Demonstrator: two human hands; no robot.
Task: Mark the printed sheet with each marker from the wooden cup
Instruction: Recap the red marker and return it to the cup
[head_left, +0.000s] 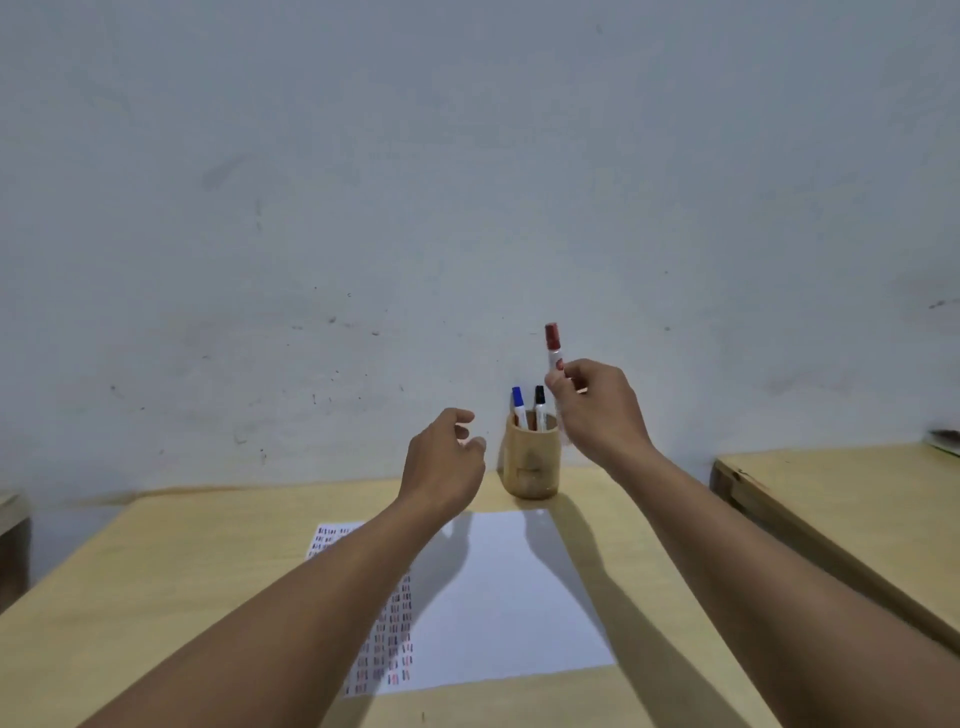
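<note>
Forearms: both were stretched forward over the table (156, 597), filling the near foreground.
Table: light wood, set against a pale scuffed wall.
Printed sheet (493, 597): laid flat on the table beneath the arms, with columns of small marks down its left part.
Wooden cup (532, 465): stood upright just beyond the sheet's far edge.
Left hand (444, 457): raised beside the cup, fingers loosely curled, nothing held.
Right hand (602, 405): lifted above the cup, fingertips pinched around the red marker (554, 345), which was held upright, cap up.
Blue marker (518, 405): kept in the cup.
Black marker (540, 405): kept in the cup beside it.
</note>
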